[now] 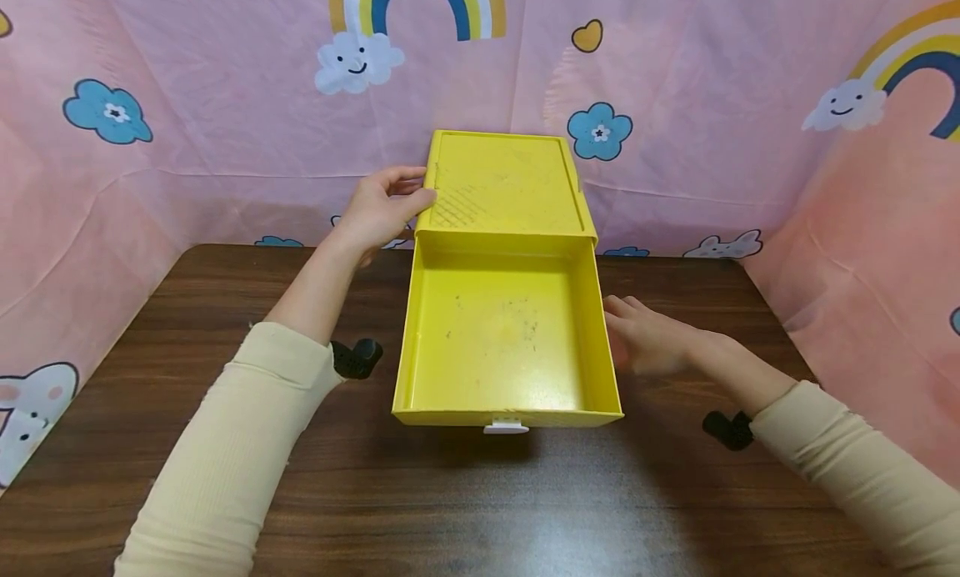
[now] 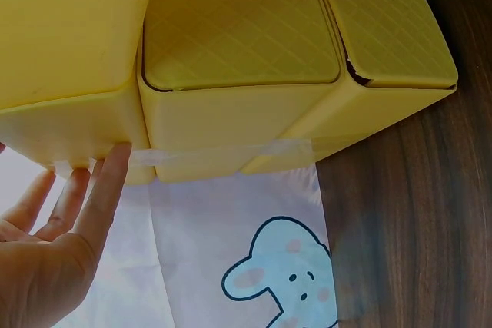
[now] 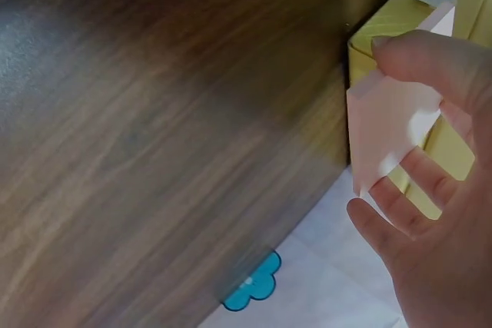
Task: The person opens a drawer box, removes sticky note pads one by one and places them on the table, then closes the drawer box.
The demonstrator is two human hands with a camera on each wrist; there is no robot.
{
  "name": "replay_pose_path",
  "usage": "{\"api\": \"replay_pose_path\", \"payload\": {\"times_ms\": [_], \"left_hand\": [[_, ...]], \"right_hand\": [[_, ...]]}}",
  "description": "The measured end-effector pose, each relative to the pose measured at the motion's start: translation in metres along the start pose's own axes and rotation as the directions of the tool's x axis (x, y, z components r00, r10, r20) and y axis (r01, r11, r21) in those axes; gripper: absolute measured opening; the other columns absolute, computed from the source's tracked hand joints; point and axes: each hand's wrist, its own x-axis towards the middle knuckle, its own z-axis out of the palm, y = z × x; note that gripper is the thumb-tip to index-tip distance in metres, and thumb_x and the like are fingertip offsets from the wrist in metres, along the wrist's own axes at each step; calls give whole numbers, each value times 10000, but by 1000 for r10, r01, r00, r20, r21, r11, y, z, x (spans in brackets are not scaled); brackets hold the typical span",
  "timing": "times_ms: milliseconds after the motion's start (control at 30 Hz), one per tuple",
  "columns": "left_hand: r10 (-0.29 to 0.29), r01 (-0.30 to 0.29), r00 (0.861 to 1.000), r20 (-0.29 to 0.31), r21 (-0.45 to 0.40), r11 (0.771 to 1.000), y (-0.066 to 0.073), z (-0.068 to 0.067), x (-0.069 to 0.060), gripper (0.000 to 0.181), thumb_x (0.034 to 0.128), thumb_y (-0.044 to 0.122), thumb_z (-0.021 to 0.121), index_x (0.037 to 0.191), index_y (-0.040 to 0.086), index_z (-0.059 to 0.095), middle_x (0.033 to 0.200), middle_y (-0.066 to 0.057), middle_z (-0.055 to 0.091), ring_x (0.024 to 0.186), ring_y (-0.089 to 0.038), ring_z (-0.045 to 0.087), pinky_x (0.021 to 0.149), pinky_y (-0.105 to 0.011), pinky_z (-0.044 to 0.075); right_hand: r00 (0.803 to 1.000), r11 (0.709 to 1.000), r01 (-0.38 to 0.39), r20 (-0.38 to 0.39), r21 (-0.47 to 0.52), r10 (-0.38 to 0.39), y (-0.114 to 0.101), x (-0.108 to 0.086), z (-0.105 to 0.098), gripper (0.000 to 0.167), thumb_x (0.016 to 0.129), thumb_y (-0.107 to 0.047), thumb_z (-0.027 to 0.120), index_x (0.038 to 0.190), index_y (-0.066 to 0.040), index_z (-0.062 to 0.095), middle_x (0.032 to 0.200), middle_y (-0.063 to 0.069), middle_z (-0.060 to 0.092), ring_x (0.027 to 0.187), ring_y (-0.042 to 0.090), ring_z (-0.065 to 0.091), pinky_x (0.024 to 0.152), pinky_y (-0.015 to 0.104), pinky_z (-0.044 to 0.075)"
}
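A yellow drawer unit (image 1: 506,181) stands in the middle of the table, its drawer (image 1: 495,335) pulled out toward the front, with dark marks on the bare bottom and a white handle (image 1: 506,428). My left hand (image 1: 378,210) grips the unit's left edge, thumb on top; in the left wrist view its fingers (image 2: 108,190) touch the yellow side. My right hand (image 1: 652,339) is beside the drawer's right wall, partly hidden by it. In the right wrist view, that hand (image 3: 438,159) holds a flat pale pink piece (image 3: 388,120) between thumb and fingers, close to the yellow unit.
The dark wooden table (image 1: 337,494) extends to both sides and in front of the unit. Pink patterned cloth (image 1: 247,85) hangs behind and at both sides. Small black devices (image 1: 357,358) sit at both wrists. Clear tape (image 2: 231,151) runs across the yellow panels.
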Motion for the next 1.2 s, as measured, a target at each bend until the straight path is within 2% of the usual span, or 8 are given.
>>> {"api": "replay_pose_path", "payload": {"times_ms": [133,367,567,733,967,1200], "left_hand": [[1,-1,1000,-3,2,1000,0,0,0,517,904,295,574,1385,179,425,1362,-69,446,1098,-215,542,761,-339,545],[-4,4,1000,-9,4,1000,-2,0,0,517,903,297,575,1385,181,427,1358,-68,451,1077,-216,552,720,-302,550],[3,-3,1000,-9,5,1000,-3,0,0,516,903,290,575,1383,171,428,1355,-75,454,1080,-220,552,738,-330,548],[7,-7,1000,-10,6,1000,-3,1,0,516,903,289,576,1383,169,428,1354,-78,453,1086,-222,553,738,-323,552],[4,-4,1000,-12,-15,1000,-3,1,1,523,901,285,581,1386,167,424,1343,-75,451,1080,-219,551,738,-312,554],[11,-11,1000,-15,-3,1000,-3,1,1,517,901,291,582,1381,173,431,1344,-71,457,1065,-219,561,721,-307,555]], "right_hand": [[1000,1000,-11,8,17,11,2,1,7,588,750,-114,727,1251,-256,454,1079,-18,422,999,204,380,809,358,386],[1000,999,-14,15,42,14,6,2,18,598,755,-208,741,1275,-258,452,1207,13,430,1116,257,382,900,445,408],[998,997,-32,51,63,29,9,4,25,543,789,-254,721,1258,-264,447,1279,21,397,1129,248,366,890,439,409],[998,999,-10,56,47,7,12,8,30,424,804,-254,709,1166,-252,489,1245,22,408,1073,223,377,850,396,406],[997,999,44,65,-30,-42,18,14,36,337,793,-225,720,1074,-217,534,1086,-1,475,984,201,385,811,363,371],[993,1000,-2,121,-18,5,20,19,41,364,790,-312,719,1098,-224,546,1131,-4,503,1076,236,385,898,423,357]]}}
